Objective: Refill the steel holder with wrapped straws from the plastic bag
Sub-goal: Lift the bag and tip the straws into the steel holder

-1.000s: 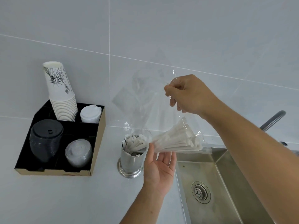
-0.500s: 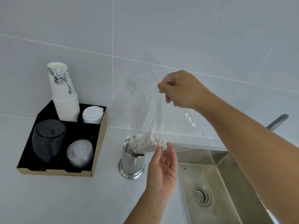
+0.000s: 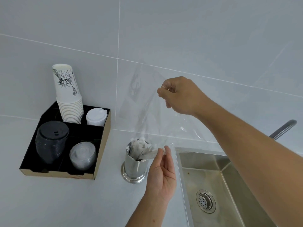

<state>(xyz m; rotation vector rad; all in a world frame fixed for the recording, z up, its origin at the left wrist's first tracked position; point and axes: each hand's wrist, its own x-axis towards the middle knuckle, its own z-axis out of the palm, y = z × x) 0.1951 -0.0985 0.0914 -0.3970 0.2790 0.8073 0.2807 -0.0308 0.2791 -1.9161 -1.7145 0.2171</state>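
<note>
Plastic bag — upended over steel holder to tip wrapped straws in; my right hand fingers clamped on bag end, left hand fingers apart, steadying mouth.

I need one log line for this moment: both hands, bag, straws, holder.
right hand: pinches bag top, raised | left hand: fingertips at bag mouth | straws: in holder, tops out
</note>
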